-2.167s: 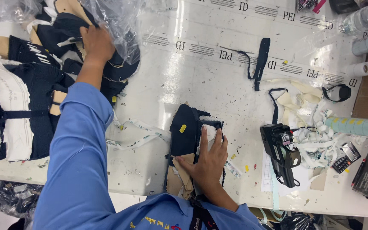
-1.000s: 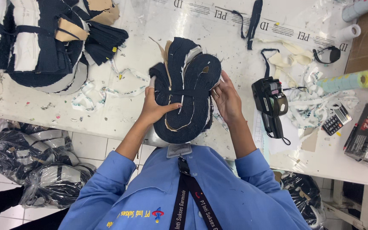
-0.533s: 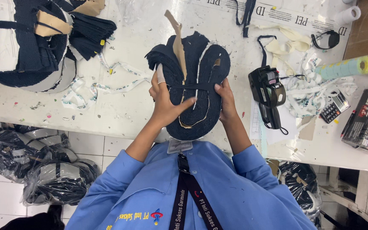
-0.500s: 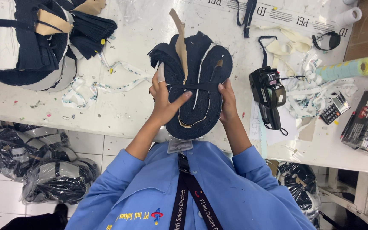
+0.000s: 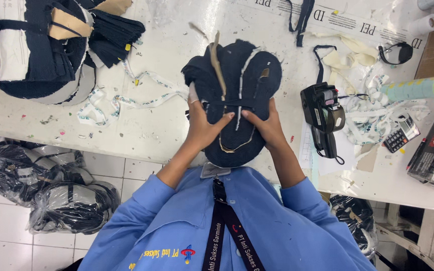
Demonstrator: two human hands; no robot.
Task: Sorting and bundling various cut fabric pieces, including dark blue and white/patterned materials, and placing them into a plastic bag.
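1. I see the left hand [image 5: 204, 128] and right hand [image 5: 266, 128] both grasping a tied stack of dark navy, oval-cut fabric pieces [image 5: 234, 95].
2. The stack is held over the near edge of the speckled white worktable [image 5: 141, 125].
3. A black handheld label gun [image 5: 323, 113] lies on the table, just beside the right hand.

**Inside a garment or footwear workshop**

A factory sewing-floor station: a scuffed white counter [image 5: 141, 125] strewn with thread scraps carries tied bundles of dark cut fabric pieces [image 5: 41, 45], strips of label tape [image 5: 121, 100], a black handheld tagging gun [image 5: 322, 113], a calculator [image 5: 400, 133] and paper rolls [image 5: 425, 22]. More bagged bundles [image 5: 41, 193] sit on the tiled floor. The worker wears a blue uniform shirt [image 5: 287, 231] and lanyard [image 5: 222, 221].
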